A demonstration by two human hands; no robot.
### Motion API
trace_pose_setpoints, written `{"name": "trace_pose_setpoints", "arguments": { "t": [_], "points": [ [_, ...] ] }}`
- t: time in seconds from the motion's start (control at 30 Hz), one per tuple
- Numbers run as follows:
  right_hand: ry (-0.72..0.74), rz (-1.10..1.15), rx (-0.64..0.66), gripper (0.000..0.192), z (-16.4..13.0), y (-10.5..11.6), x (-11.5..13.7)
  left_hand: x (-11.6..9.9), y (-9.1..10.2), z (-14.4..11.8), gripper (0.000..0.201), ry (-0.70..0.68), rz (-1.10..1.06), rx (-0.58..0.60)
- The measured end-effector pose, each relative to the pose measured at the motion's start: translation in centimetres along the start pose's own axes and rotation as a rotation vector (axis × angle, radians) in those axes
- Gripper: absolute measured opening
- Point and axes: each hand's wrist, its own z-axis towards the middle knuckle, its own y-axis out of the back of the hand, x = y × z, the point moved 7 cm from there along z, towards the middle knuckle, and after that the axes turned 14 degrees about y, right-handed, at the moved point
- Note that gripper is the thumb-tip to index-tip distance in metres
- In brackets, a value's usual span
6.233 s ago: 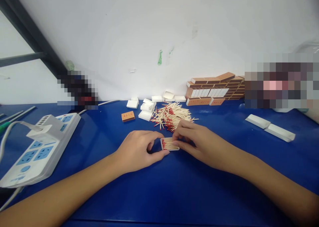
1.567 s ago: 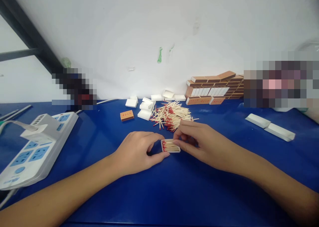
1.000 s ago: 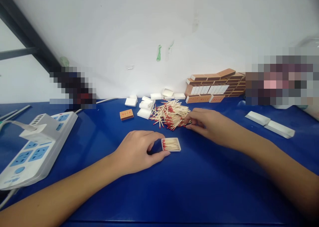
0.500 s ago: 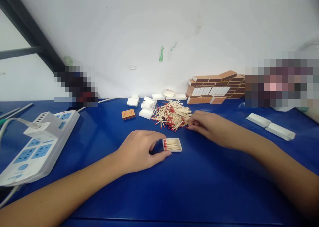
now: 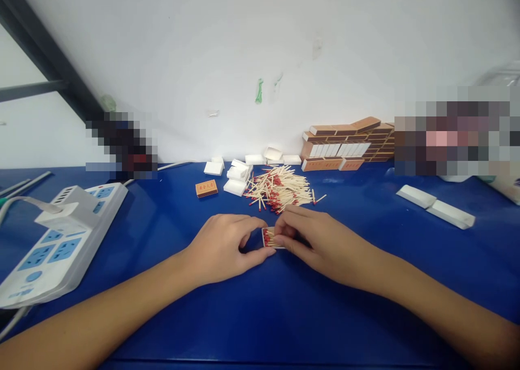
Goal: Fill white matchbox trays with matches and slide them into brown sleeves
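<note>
Both hands are meeting at the centre of the frame, right over a small white matchbox tray (image 5: 268, 238) that is lying flat on the blue table (image 5: 252, 316). The left hand (image 5: 225, 246) is bracing the tray's left end, thumb along the near edge and forefinger curling over the far edge, so it is gripping the tray rather than lying loose. The right hand (image 5: 314, 240) is covering most of the tray from the right, fingers bunched and pressing down onto the matches inside; whether it is pinching any single match, I cannot tell.

The tray's long axis is running left to right across the frame, and the matches in it are lying along that same line, their red heads pointing to the left end, just beside the left thumb.

Just above the hands, the loose pile of matches (image 5: 280, 188) is sprawling at all angles, a couple of strays poking out to the right. Upper left of the pile, empty white trays (image 5: 235, 172) are sitting in a cluster, and one closed orange matchbox (image 5: 207, 188) is lying alone beside them. In the upper right, a stack of finished matchboxes (image 5: 349, 142) is leaning against the white wall. A white power strip (image 5: 60, 240) with blue sockets is occupying the left edge, and two long white boxes (image 5: 434, 206) are lying well apart on the right.
</note>
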Motion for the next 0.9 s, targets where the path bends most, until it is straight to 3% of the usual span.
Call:
{"name": "trace_pose_setpoints", "arguments": {
  "t": [0.5, 0.63, 0.77, 0.9],
  "points": [
    [0.031, 0.013, 0.011, 0.018, -0.3, 1.3, -1.0, 0.1, 0.0, 0.0, 0.03, 0.003, 0.001, -0.013],
    [0.063, -0.046, -0.055, 0.017, -0.2, 3.0, -1.4, 0.3, 0.0, 0.0, 0.03, 0.007, -0.011, -0.021],
    [-0.014, -0.239, -0.162, 0.02, -0.9, 6.5, -4.3, 0.3, 0.2, 0.0, 0.03, 0.026, -0.023, -0.038],
    [-0.138, -0.313, -0.079, 0.021, -1.9, 8.2, -7.9, 0.2, 0.0, 0.0, 0.03, 0.061, -0.021, 0.005]
  ]
}}
